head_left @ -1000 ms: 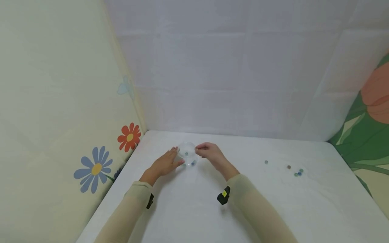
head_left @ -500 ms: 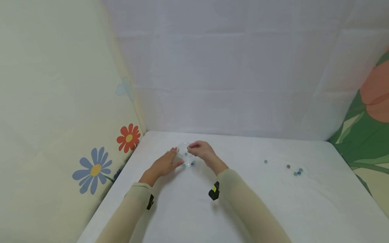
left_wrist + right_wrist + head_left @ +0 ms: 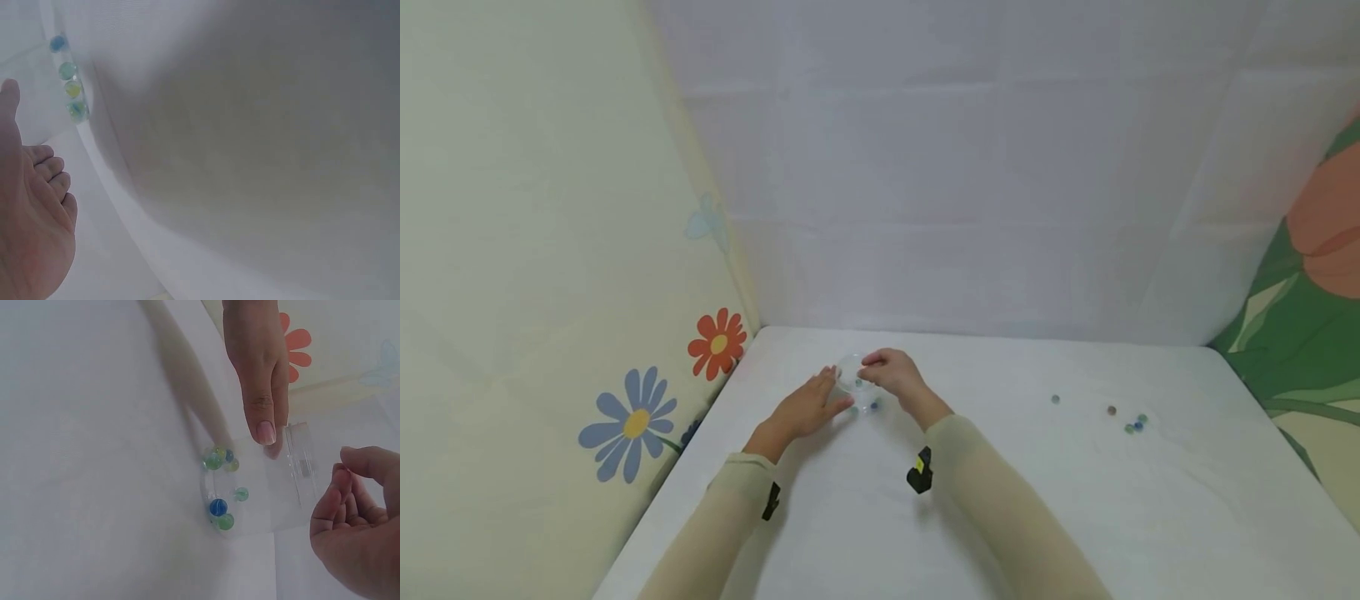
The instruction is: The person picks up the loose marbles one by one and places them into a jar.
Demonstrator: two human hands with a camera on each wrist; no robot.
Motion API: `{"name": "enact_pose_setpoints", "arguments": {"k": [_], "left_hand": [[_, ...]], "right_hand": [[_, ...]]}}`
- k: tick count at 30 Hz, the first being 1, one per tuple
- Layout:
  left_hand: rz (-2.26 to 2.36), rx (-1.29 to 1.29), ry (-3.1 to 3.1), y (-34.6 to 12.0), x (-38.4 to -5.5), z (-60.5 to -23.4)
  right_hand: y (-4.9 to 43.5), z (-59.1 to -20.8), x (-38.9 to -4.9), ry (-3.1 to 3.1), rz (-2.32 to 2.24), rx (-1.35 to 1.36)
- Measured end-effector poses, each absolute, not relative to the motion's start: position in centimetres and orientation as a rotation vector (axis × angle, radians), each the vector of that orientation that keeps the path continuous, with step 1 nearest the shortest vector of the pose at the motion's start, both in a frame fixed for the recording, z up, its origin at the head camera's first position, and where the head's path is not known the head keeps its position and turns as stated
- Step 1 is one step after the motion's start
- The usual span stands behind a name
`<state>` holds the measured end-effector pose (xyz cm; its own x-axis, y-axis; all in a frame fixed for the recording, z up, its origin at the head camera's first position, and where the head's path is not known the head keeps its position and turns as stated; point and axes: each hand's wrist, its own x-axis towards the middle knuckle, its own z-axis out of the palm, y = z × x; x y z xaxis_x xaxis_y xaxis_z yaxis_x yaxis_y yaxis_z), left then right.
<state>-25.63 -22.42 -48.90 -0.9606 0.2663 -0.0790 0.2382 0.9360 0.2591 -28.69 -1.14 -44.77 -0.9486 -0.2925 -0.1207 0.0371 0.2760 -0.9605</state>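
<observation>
A clear, see-through jar (image 3: 269,500) stands upright on the white cloth, with several green, blue and yellowish glass marbles (image 3: 218,507) at its bottom. My left hand (image 3: 801,408) rests against the jar's left side, its fingers straight and the thumb apart. Over the jar's mouth is my right hand (image 3: 897,377). In the right wrist view, that right hand (image 3: 365,519) has its thumb and forefinger a little apart, and no marble shows between them. A blurred grey spot (image 3: 305,467) appears at the jar's rim; I cannot tell what it is.
To the right on the white tabletop (image 3: 1000,500) lie loose marbles: a green one (image 3: 1056,399), a brown one (image 3: 1112,410) and a small cluster (image 3: 1138,425). A white sheet (image 3: 940,167) hangs behind the table. Flowered cloth (image 3: 636,422) covers the left side.
My right hand has moved left over the jar's mouth, and the brownish marble pinched in it earlier no longer shows at its fingertips. My left hand stays against the jar.
</observation>
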Motion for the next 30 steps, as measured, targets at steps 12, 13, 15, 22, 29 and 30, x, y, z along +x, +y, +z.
{"name": "enact_pose_setpoints", "arguments": {"k": [12,13,15,22,29,30], "left_hand": [[0.375,0.381,2.975,-22.3,-25.5,-48.7],[0.369,0.381,2.976,-22.3,-25.5,-48.7],[0.372,0.379,2.977,-22.4,-25.5,-48.7],[0.371,0.373,2.981,-22.4,-25.5,-48.6],[0.354,0.382,2.968,-22.3,-25.5,-48.4],[0.352,0.385,2.968,-22.3,-25.5,-48.3]], "right_hand": [[-0.6,-44.3,-28.2,2.314,-1.654,-0.279],[-0.5,-44.2,-28.2,2.326,-1.638,-0.284],[-0.2,-44.0,-28.1,2.343,-1.610,-0.298],[0.9,-43.2,-27.6,2.379,-1.553,-0.381],[2.7,-42.8,-26.8,2.416,-1.501,-0.456],[3.0,-42.7,-26.7,2.419,-1.499,-0.460]]}}
